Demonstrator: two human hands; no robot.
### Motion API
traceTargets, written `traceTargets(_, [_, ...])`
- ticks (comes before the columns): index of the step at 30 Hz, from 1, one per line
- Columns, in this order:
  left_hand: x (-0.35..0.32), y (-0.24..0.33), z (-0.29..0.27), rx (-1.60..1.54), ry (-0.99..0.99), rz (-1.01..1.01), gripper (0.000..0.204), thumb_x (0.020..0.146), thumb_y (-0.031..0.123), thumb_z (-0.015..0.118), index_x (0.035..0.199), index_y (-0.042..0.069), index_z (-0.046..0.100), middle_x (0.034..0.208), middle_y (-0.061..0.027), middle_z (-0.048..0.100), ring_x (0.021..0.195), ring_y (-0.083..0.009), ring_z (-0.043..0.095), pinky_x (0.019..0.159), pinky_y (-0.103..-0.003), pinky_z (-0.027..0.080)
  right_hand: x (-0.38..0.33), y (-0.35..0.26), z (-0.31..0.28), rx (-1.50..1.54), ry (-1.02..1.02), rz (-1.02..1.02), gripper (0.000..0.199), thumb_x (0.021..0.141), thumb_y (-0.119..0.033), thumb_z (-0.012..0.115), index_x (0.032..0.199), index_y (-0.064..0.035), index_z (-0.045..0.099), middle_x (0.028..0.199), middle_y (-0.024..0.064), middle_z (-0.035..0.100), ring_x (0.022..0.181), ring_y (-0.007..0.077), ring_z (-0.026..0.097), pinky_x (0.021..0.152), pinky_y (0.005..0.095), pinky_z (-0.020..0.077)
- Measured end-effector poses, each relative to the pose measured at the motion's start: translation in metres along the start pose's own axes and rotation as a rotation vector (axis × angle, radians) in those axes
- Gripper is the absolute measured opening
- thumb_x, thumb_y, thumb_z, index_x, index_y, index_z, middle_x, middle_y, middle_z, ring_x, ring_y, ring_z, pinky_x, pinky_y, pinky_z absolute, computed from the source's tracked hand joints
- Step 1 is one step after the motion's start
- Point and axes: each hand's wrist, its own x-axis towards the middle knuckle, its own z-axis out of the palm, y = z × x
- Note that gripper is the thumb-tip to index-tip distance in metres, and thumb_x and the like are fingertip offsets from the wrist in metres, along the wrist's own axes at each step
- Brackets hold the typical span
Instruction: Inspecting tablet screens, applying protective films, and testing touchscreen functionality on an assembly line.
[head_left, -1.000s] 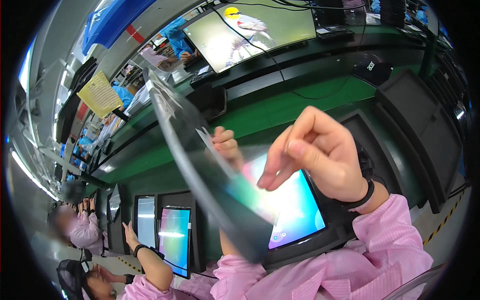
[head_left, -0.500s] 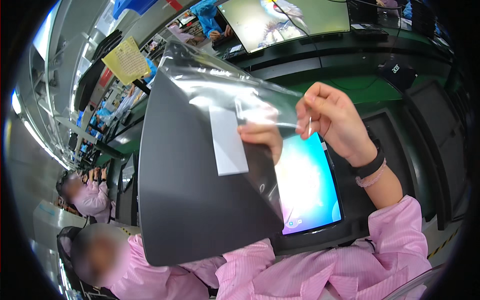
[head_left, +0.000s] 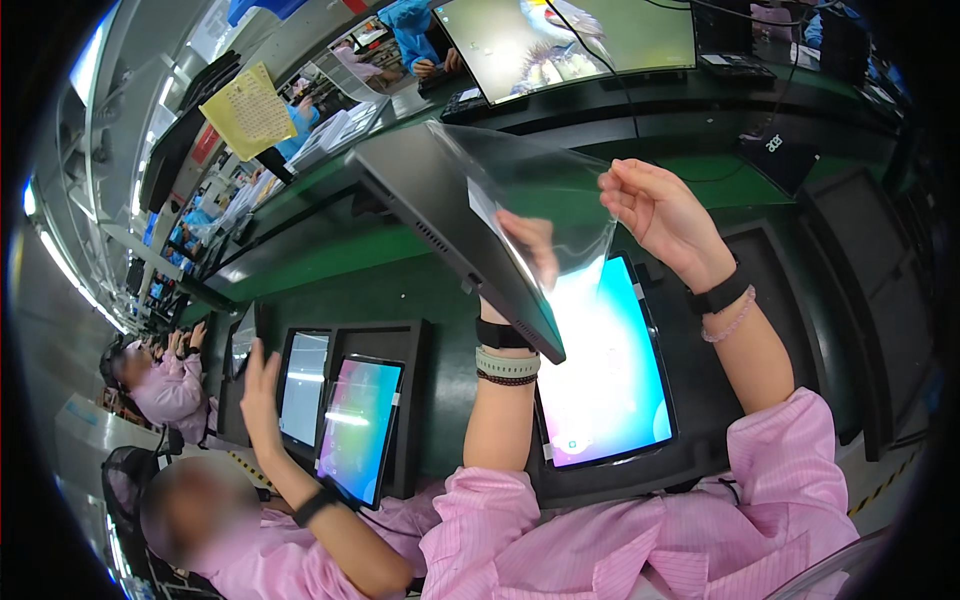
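Note:
My left hand point(head_left: 532, 240) grips a dark grey tablet point(head_left: 425, 205) raised and tilted above the bench, its edge with slots and a port turned toward me. The fingers show through a clear plastic film point(head_left: 575, 180) and lie by a white label point(head_left: 485, 215) on the tablet's face. To the right, my right hand point(head_left: 660, 215) pinches the film's free edge, which stretches taut away from the tablet. Beneath, a second tablet point(head_left: 610, 390) with a lit blue and white screen rests in a black tray point(head_left: 715, 455); the raised tablet and film partly cover it.
At left, a co-worker in pink raises a hand point(head_left: 262, 400) beside a black tray point(head_left: 415, 400) with two tablets, one lit point(head_left: 362, 420). A large monitor point(head_left: 640, 45) stands across the bench. Black trays point(head_left: 870, 290) lean at right. A yellow sheet point(head_left: 250, 115) hangs upper left.
The grey tablet has swung up and away, turning from its broad face to nearly edge-on. The left forearm and the co-worker's tray have come into sight. My right hand keeps hold of the film.

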Motion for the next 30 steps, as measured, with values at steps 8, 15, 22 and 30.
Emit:
traceTargets(8, [0.005,0.023,0.001,0.629,-0.189,-0.045,0.013,0.081,0.014,0.056,0.073,0.004,0.052,0.073,-0.0063,0.054,0.068,-0.0152,0.057,0.067,-0.026,0.051,-0.002,-0.012,0.002,-0.023,0.013,-0.049,0.012,0.086,-0.013,0.052,0.083,-0.001,0.053,0.082,0.0101,0.059,0.074,0.0175,0.06,0.067,0.0255,0.0506])
traceTargets(15, [0.009,0.018,0.008,1.09,0.063,0.55,0.031,0.085,0.032,0.052,0.09,0.002,0.054,0.089,-0.0117,0.055,0.084,-0.0226,0.054,0.077,-0.035,0.045,-0.055,-0.059,0.053,-0.586,0.01,-0.5,0.013,0.086,-0.01,0.048,0.079,0.0005,0.049,0.068,0.0092,0.056,0.057,0.0142,0.057,0.052,0.023,0.048])
traceTargets(22, [0.0,0.012,0.014,1.23,-0.097,0.623,0.02,0.088,0.024,0.048,0.093,0.006,0.055,0.089,-0.0069,0.058,0.082,-0.0205,0.054,0.073,-0.032,0.044,-0.088,-0.057,0.074,-0.828,-0.141,-0.615,0.007,0.081,-0.003,0.053,0.077,0.0026,0.05,0.071,0.0058,0.055,0.061,0.0096,0.053,0.056,0.021,0.0427])
traceTargets(30, [-0.006,0.003,0.017,1.444,-0.171,0.443,0.023,0.088,0.024,0.047,0.098,0.004,0.054,0.094,-0.0091,0.059,0.089,-0.0212,0.057,0.079,-0.035,0.046,-0.074,-0.055,0.066,-0.584,-0.319,-0.248,0.031,0.087,-0.022,0.045,0.062,-0.0045,0.043,0.053,0.0021,0.047,0.047,0.0066,0.043,0.046,0.0205,0.0348])
